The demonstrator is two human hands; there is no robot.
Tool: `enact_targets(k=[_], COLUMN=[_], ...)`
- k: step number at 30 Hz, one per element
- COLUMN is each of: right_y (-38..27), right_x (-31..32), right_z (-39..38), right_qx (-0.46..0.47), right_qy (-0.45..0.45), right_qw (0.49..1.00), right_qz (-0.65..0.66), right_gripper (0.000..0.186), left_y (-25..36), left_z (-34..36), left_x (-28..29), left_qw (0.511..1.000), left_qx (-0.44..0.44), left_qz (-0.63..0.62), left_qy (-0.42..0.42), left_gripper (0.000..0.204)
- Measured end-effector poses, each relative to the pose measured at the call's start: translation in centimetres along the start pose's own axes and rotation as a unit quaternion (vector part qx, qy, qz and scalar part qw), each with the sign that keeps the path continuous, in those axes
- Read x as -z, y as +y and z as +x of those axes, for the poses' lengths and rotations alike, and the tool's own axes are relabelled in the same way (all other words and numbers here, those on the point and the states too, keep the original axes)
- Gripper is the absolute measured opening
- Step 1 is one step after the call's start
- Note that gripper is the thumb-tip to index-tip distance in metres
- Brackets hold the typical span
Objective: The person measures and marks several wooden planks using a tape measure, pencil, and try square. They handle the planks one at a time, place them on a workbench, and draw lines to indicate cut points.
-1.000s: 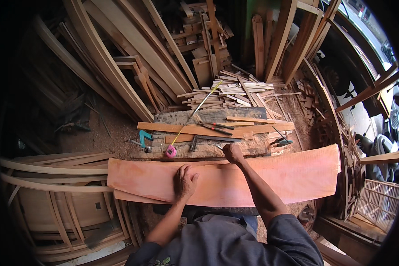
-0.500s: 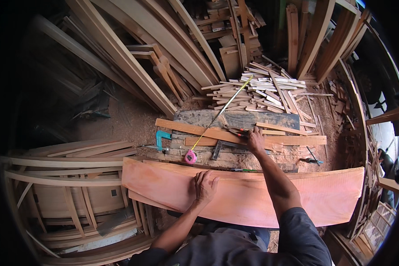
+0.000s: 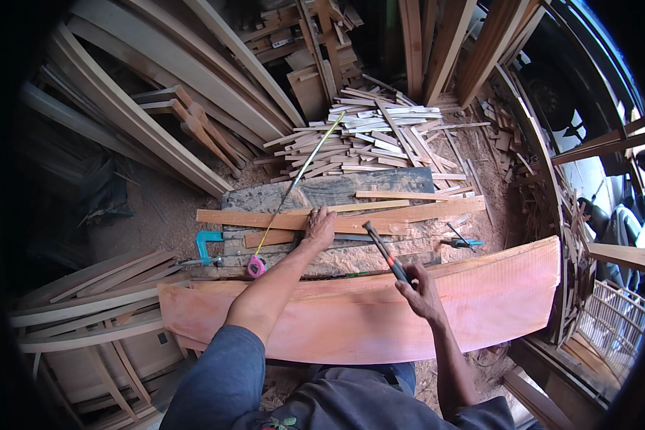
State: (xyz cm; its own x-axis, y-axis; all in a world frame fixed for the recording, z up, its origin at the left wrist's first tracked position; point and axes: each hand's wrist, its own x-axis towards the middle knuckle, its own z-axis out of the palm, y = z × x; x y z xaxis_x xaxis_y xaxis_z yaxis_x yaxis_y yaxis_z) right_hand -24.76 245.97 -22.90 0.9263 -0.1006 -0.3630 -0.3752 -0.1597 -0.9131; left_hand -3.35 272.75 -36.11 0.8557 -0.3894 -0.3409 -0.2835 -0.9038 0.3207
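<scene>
One tool in hand: right hand point(image 3: 419, 290) grips red-and-black pincers point(image 3: 383, 249) at 4 o'clock; left hand point(image 3: 321, 228) over long strip point(image 3: 347, 225) near centre, grip can't tell; pink board point(image 3: 337, 322) at 6, no fasteners visible yet; tape measure point(image 3: 256, 267) at 8, extended.

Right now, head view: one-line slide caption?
Wood workshop: right hand, above a wide pinkish board, grips a red-and-black tool; left hand at a long wooden strip.
</scene>
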Motion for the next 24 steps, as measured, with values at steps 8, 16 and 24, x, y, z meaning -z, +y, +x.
enact_targets(k=[8,16,24], right_y=[3.1,5.0,4.8], right_x=[3.9,3.4,2.6], right_z=[-13.9,-18.4,-21.1], right_qx=[-0.121,-0.079,-0.042], right_qy=[0.057,0.125,0.126], right_qw=[0.976,0.941,0.890], right_qz=[0.172,0.305,0.435], right_gripper=[0.040,0.039,0.040], left_y=[0.2,4.3,12.2], left_z=[0.5,-4.0,-14.5], left_x=[2.7,9.7,23.2], left_qw=[0.992,0.981,0.953], left_qx=[-0.080,-0.182,-0.281], left_qz=[0.040,-0.015,-0.103], left_qy=[-0.087,-0.066,0.051], left_gripper=[0.025,0.022,0.030])
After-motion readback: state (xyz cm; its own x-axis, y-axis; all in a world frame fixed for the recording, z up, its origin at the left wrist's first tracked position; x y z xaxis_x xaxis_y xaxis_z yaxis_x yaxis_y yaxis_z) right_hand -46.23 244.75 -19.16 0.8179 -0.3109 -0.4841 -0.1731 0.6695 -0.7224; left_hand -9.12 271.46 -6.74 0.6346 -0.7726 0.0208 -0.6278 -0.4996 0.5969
